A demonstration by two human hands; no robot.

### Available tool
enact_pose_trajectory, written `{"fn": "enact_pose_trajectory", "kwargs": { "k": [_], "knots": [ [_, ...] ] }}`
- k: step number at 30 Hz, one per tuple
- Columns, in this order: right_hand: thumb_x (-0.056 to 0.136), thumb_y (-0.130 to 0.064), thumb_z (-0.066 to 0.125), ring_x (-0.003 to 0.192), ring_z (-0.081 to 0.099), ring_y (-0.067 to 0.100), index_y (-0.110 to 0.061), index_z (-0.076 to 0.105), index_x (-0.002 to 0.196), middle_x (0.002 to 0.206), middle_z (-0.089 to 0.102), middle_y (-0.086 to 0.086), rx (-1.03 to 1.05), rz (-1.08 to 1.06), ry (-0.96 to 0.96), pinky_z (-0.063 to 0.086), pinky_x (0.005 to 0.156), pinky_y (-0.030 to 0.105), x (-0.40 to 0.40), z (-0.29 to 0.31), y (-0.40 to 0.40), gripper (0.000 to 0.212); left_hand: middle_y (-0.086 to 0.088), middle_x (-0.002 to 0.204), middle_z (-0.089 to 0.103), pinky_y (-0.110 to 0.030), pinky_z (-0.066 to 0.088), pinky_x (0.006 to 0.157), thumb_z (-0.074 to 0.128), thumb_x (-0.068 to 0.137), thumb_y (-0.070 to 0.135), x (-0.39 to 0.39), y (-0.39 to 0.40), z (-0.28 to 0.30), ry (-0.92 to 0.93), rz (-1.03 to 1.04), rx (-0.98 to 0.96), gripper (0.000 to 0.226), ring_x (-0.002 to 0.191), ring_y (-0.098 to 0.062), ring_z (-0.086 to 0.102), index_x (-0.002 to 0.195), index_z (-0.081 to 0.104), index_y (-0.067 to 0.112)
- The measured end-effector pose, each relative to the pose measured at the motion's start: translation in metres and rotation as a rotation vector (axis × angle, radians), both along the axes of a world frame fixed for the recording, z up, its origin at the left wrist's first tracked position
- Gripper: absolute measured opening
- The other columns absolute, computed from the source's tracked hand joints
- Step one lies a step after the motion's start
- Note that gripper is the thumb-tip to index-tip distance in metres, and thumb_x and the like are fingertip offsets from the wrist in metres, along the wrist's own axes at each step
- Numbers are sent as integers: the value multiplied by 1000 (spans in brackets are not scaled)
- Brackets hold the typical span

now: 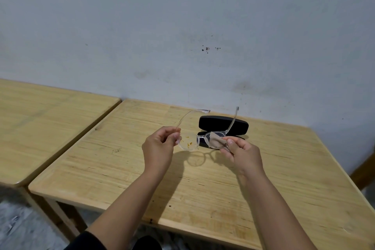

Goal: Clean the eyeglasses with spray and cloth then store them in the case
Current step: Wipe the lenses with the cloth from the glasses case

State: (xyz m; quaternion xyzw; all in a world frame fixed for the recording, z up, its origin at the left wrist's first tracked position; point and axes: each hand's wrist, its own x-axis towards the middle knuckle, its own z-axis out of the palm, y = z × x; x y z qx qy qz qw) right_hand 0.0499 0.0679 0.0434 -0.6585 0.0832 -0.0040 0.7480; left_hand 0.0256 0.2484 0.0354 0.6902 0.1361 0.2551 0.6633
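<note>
The table [203,189] runs back to the wall [182,26]; its left edge lies just beside a second table [50,124] with a narrow gap between them; its right side slants off toward the frame's right edge; bare wood lies open on every side of the hands, most of it toward the near edge. No brand or readable writing shows; a faint scribble on the wood left of the hands is too small to read. The glasses [199,140] are held above the table, in front of the open black case [223,126], which stands near the wall; their long axis runs left to right, with both clear temples pointing away toward the wall; orange specks mark the left lens. The left hand [160,148] pinches the frame at its left end; the right hand [241,152] pinches a tan cloth [217,141] over the right lens.
</note>
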Motion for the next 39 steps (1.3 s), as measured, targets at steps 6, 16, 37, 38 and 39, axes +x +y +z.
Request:
{"fn": "enact_pose_trajectory", "kwargs": {
  "k": [6, 16, 37, 38, 39],
  "knots": [
    [91, -4, 52, 84, 67, 11, -8, 66, 92, 90, 68, 6, 264, -149, 37, 54, 75, 18, -23, -5, 37, 14, 5, 75, 72, -20, 54, 74, 63, 84, 6, 2, -10, -1, -10, 64, 5, 17, 72, -7, 69, 82, 72, 21],
    [87, -10, 60, 83, 67, 4, -23, 71, 87, 88, 72, -5, 195, -269, -62, 50, 83, 23, -25, -9, 70, 17, 13, 73, 72, -12, 53, 67, 67, 80, 6, -4, -29, -1, -60, -8, 35, 20, 69, -2, 68, 76, 71, 25],
    [90, -12, 55, 60, 64, 9, -22, 73, 85, 73, 72, 3, -176, 232, -55, 50, 68, 29, -21, 4, 48, 21, 6, 78, 74, -22, 57, 70, 66, 79, 1, 4, -20, -7, -57, -94, -14, 20, 72, -9, 69, 76, 72, 20],
    [90, -10, 54, 59, 64, 10, -22, 73, 81, 71, 71, 4, -202, 261, -55, 51, 68, 29, -20, 6, 46, 24, 5, 79, 74, -20, 56, 69, 66, 79, 1, 4, -17, -6, -55, -94, -13, 20, 72, -8, 69, 76, 72, 20],
    [90, -8, 54, 58, 64, 11, -22, 72, 78, 70, 71, 5, -235, 286, -62, 53, 70, 30, -20, 8, 45, 26, 5, 79, 73, -18, 55, 68, 66, 80, 1, 4, -15, -6, -55, -95, -5, 20, 71, -6, 69, 76, 71, 20]
  ]
}}
